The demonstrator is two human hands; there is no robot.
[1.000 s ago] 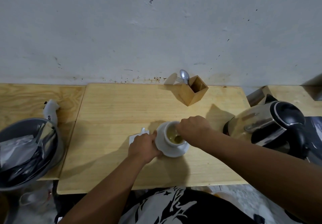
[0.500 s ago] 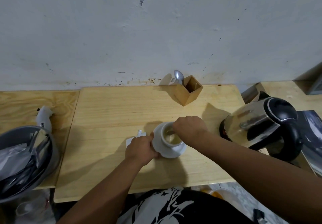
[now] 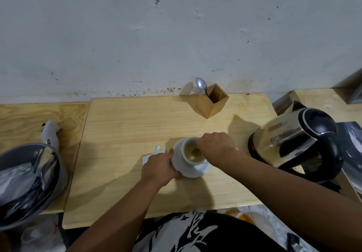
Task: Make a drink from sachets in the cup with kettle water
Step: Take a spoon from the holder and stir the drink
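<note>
White ceramic cup (image 3: 193,152) of pale brown drink on a white saucer (image 3: 202,170) mid-desk (image 3: 125,126), left hand (image 3: 159,166) fingers gripping the saucer rim, right hand (image 3: 216,146) over the cup, fingers curled, contents hidden, steel kettle (image 3: 290,140) at right.

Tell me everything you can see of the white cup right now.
The small white ceramic cup stands upright on a white saucer at the middle of the light wooden table. It holds pale yellowish-brown liquid. The left hand grips the saucer's edge; the right hand covers its right rim, seemingly stirring.
</note>
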